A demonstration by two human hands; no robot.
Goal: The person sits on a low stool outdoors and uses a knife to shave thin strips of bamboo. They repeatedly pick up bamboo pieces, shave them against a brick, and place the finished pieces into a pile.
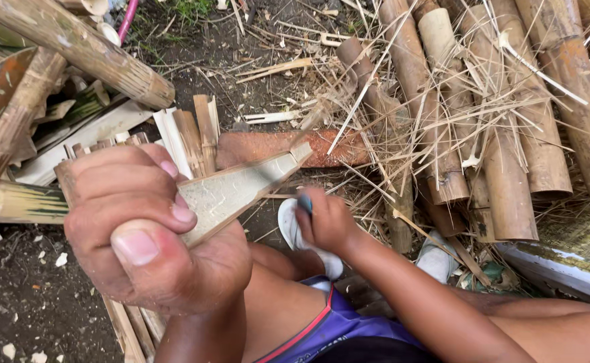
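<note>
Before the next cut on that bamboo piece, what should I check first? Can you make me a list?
1. Left hand has a firm hold on the split bamboo piece: ok, fingers wrapped tightly round it.
2. Right hand grips the tool with the teal handle: ok, fist closed on it.
3. Where the blade is: cannot tell, it is blurred in motion.
4. Left fingers clear of the blade's path: cannot tell.
5. Bare legs out of the way: not ok, the knee sits right under the work.
6. Footing: cannot tell; bamboo poles and loose slivers lie all around.
</note>
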